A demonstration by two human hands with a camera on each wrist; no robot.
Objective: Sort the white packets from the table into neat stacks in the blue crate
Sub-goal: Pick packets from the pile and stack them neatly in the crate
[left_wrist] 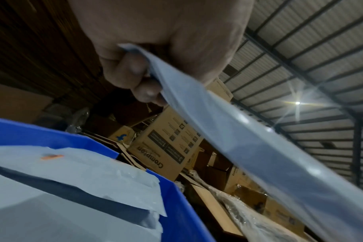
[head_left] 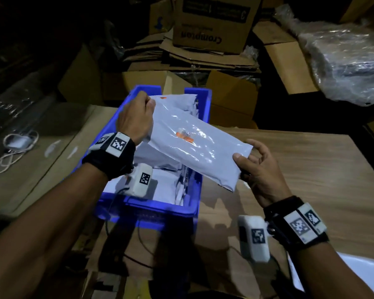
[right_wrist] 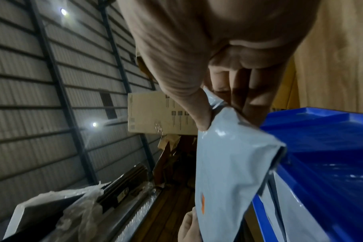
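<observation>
Head view: left hand (head_left: 136, 117) and right hand (head_left: 261, 169) each pinch an end of one white packet (head_left: 194, 145), long axis running ten to four o'clock, half over the blue crate (head_left: 151, 209), the right end overhanging the table (head_left: 311, 169); stacks beneath mostly hidden

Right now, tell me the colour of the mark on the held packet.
Orange, on the white packet; the head view shows it best.
</observation>
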